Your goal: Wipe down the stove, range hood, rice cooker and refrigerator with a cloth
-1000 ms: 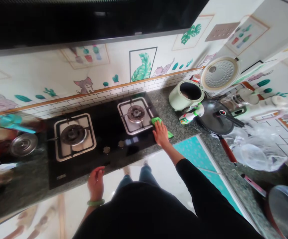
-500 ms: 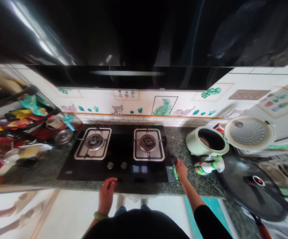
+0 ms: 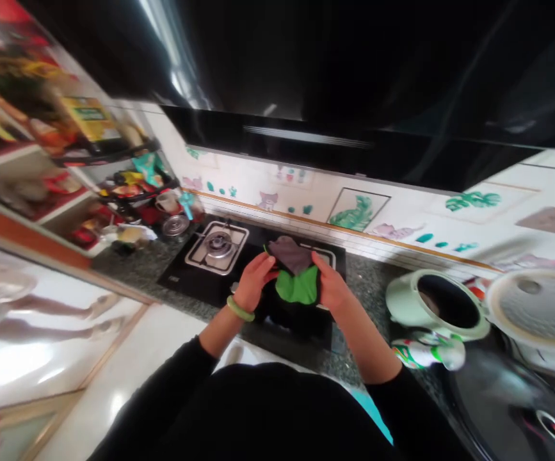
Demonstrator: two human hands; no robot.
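Between my two hands is a folded cloth (image 3: 297, 286), bright green on one face and grey on the other, with dark edging. My left hand (image 3: 255, 282) grips its left side, a pale green bangle on the wrist. On the cloth's right edge my right hand (image 3: 329, 282) is closed. Both hands hold it in the air above the black gas cooktop (image 3: 195, 286). The left burner (image 3: 218, 245) shows fully, while the cloth and my right hand hide most of the right burner.
Right of the cooktop stand a pale green rice cooker (image 3: 404, 301) with its lid raised and a spray bottle (image 3: 416, 353). A large black pan lid (image 3: 507, 397) lies at lower right. Shelves with packets (image 3: 128, 182) and a metal lid (image 3: 175, 225) are at left. The range hood (image 3: 306, 64) hangs overhead.
My right hand has lifted the cloth from the counter beside the cooktop and brought it over the burners. My left hand has risen and taken hold too. The view has turned left.
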